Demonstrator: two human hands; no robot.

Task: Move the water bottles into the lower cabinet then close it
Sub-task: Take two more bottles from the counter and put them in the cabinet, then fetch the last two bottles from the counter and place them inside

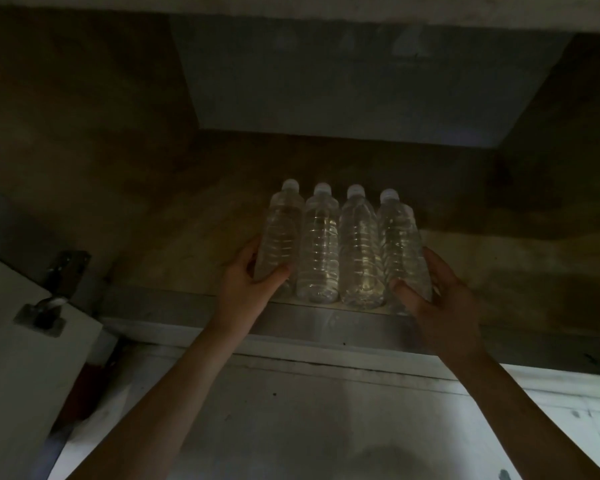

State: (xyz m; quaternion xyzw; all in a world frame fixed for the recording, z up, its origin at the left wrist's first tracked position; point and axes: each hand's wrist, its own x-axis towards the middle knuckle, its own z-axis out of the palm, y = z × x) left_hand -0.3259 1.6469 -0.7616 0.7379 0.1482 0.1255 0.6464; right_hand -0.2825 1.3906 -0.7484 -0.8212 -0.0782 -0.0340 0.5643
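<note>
Several clear water bottles (340,247) with white caps stand side by side in a row just inside the dim lower cabinet, on its brown floor (174,244) near the front edge. My left hand (246,282) wraps around the leftmost bottle (280,240), thumb across its lower front. My right hand (440,306) grips the rightmost bottle (400,244) from the right, thumb on its base. The two middle bottles are pressed between the outer ones.
The open cabinet door (18,358) hangs at the left with a metal hinge (54,299). A grey sill (326,322) runs along the cabinet's front. White floor (291,427) lies below. Bare cabinet floor extends left, right and behind the bottles.
</note>
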